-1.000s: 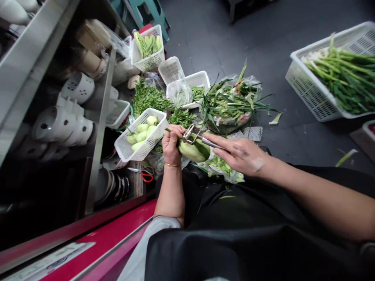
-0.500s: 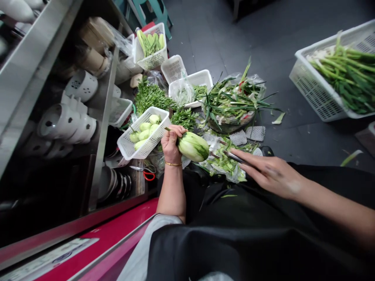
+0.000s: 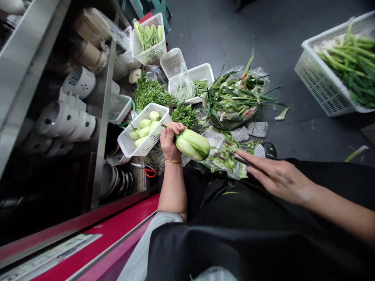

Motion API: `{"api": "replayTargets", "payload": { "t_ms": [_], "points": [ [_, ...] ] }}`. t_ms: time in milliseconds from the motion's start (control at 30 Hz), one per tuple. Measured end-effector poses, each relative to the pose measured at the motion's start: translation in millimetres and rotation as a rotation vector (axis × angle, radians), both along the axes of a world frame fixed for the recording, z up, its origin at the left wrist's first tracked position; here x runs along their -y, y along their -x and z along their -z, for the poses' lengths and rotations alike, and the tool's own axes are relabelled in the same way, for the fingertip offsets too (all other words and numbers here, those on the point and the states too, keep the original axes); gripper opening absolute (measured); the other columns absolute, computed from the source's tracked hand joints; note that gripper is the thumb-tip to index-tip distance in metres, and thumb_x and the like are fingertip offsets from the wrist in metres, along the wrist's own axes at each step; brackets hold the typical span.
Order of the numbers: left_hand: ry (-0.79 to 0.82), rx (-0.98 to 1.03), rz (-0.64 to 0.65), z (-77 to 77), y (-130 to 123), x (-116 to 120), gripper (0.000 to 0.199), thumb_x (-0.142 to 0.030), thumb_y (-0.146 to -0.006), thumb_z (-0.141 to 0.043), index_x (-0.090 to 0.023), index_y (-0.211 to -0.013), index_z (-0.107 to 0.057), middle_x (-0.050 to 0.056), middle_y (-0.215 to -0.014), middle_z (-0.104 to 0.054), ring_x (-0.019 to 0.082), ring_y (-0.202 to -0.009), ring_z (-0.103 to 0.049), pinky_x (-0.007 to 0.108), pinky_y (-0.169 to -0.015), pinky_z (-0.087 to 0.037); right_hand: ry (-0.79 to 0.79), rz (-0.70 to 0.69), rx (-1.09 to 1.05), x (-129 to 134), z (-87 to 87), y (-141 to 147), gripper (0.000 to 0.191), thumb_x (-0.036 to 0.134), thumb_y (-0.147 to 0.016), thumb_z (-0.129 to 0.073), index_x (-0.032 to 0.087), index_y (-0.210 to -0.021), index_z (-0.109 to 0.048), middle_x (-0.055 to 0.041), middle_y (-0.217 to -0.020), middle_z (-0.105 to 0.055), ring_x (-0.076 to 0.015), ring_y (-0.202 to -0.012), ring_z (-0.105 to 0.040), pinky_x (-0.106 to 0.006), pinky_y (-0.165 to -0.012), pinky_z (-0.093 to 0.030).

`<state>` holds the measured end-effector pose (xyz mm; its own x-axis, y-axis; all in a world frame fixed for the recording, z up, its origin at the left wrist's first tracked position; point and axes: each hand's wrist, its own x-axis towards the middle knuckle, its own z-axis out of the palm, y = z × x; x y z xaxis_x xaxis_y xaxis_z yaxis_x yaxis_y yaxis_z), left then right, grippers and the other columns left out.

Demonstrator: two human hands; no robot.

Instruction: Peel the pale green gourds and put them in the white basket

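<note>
My left hand (image 3: 171, 138) is closed round the stem end of a plump, pale green gourd (image 3: 193, 145). Darker green streaks of skin run along the gourd's lower side; the rest looks peeled. My right hand (image 3: 278, 175) grips the handle of a peeler (image 3: 241, 158), whose two-armed head points at the gourd's far end and stands a little apart from it. Behind my left hand, a white basket (image 3: 125, 144) holds several similar pale green gourds. Green peelings (image 3: 231, 166) lie on plastic below the peeler.
Leafy greens (image 3: 152, 91) and a heap of long green trimmings (image 3: 234, 99) lie beyond my hands. Scissors (image 3: 150, 171) with red handles rest beside the shelf (image 3: 102, 128) on the left. A white crate (image 3: 322, 86) of green stalks stands at right; another basket (image 3: 149, 54) is at the back.
My right hand with the peeler has drawn back to the right, widening the gap to the gourd. My left hand keeps hold of the gourd, nearly in place. The view has shifted slightly.
</note>
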<state>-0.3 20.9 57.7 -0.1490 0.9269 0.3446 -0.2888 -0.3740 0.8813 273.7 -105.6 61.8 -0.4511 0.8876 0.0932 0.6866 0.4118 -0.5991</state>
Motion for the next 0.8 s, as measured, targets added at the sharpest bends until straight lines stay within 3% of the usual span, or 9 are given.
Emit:
{"api": "replayTargets", "payload": {
  "t_ms": [100, 167, 267, 367, 433, 567, 667, 733, 800],
  "points": [
    [0.005, -0.053, 0.026, -1.2, -10.0, 3.6, 0.043, -0.051, -0.085, -0.055, -0.016, -0.060, -0.048, 0.003, -0.070, -0.045, 0.016, -0.074, -0.051, 0.033, -0.076, -0.046, -0.139, -0.032, 0.124, -40.6, -39.6, 38.1, 0.049, 0.033, -0.096, -0.039, 0.028, -0.145, -0.038, -0.0059, -0.099, -0.071, -0.0189, -0.078, -0.068, -0.026, -0.061, -0.050],
    [0.002, -0.075, 0.015, -0.3, -13.4, 3.7, 0.043, -0.050, -0.085, -0.055, -0.016, -0.060, -0.049, 0.003, -0.070, -0.046, 0.016, -0.074, -0.051, 0.033, -0.076, -0.046, -0.199, -0.072, 0.267, -48.5, -39.7, 54.0, 0.049, 0.029, -0.096, -0.037, 0.030, -0.145, -0.037, -0.0049, -0.083, -0.068, -0.0181, -0.064, -0.064, -0.025, -0.049, -0.042],
    [-0.011, -0.085, -0.004, 2.4, -9.3, 0.6, 0.040, -0.046, -0.086, -0.056, -0.016, -0.062, -0.050, 0.003, -0.071, -0.047, 0.016, -0.075, -0.052, 0.033, -0.077, -0.046, -0.121, -0.056, 0.341, -20.0, 4.6, 39.6, 0.050, 0.026, -0.096, -0.036, 0.028, -0.146, -0.036, -0.0049, -0.077, -0.066, -0.0180, -0.059, -0.062, -0.025, -0.047, -0.039],
    [0.021, -0.034, -0.056, 2.5, 1.4, -2.7, 0.040, -0.048, -0.087, -0.054, -0.017, -0.063, -0.047, 0.002, -0.072, -0.045, 0.015, -0.075, -0.051, 0.032, -0.078, -0.047, 0.144, 0.007, 0.232, 23.1, 57.6, -6.8, 0.047, 0.030, -0.096, -0.034, 0.026, -0.141, -0.044, -0.0030, -0.072, -0.070, -0.0181, -0.057, -0.064, -0.025, -0.047, -0.044],
    [0.055, 0.019, -0.084, 0.7, 6.8, -3.3, 0.041, -0.051, -0.087, -0.052, -0.018, -0.065, -0.044, 0.001, -0.074, -0.044, 0.014, -0.076, -0.051, 0.032, -0.079, -0.048, 0.240, 0.053, 0.159, 33.6, 68.0, -31.0, 0.047, 0.033, -0.096, -0.036, 0.029, -0.142, -0.043, -0.0037, -0.091, -0.074, -0.0201, -0.072, -0.070, -0.027, -0.056, -0.051],
    [0.106, 0.120, -0.041, -2.5, 4.4, -2.7, 0.040, -0.050, -0.088, -0.052, -0.018, -0.067, -0.042, 0.001, -0.077, -0.046, 0.014, -0.079, -0.055, 0.035, -0.084, -0.049, 0.079, 0.049, 0.007, 0.2, 17.8, -16.2, 0.050, 0.034, -0.095, -0.041, 0.030, -0.145, -0.036, -0.0040, -0.124, -0.064, -0.0205, -0.099, -0.066, -0.029, -0.077, -0.053],
    [0.140, 0.165, -0.009, -1.7, -3.9, -3.4, 0.040, -0.050, -0.088, -0.051, -0.018, -0.068, -0.042, 0.000, -0.076, -0.048, 0.013, -0.078, -0.057, 0.036, -0.086, -0.049, -0.191, -0.013, 0.069, -31.3, -24.5, 26.6, 0.048, 0.030, -0.096, -0.039, 0.029, -0.144, -0.038, -0.0038, -0.092, -0.070, -0.0159, -0.070, -0.066, -0.025, -0.058, -0.048],
    [0.144, 0.133, -0.039, 0.2, -6.7, -4.8, 0.040, -0.051, -0.088, -0.051, -0.018, -0.068, -0.042, -0.001, -0.075, -0.049, 0.013, -0.078, -0.059, 0.036, -0.086, -0.049, -0.319, -0.038, 0.193, -36.0, -25.2, 42.4, 0.048, 0.028, -0.096, -0.039, 0.030, -0.144, -0.040, -0.0016, -0.073, -0.064, -0.0143, -0.053, -0.058, -0.025, -0.045, -0.038],
    [0.147, 0.081, -0.103, 2.9, -4.5, -7.2, 0.041, -0.051, -0.088, -0.051, -0.017, -0.067, -0.043, -0.001, -0.073, -0.050, 0.014, -0.079, -0.060, 0.036, -0.087, -0.049, -0.328, -0.038, 0.294, -24.3, -1.6, 36.6, 0.048, 0.024, -0.095, -0.039, 0.028, -0.143, -0.042, -0.0015, -0.068, -0.061, -0.0140, -0.048, -0.054, -0.026, -0.041, -0.032]
  ]
}}
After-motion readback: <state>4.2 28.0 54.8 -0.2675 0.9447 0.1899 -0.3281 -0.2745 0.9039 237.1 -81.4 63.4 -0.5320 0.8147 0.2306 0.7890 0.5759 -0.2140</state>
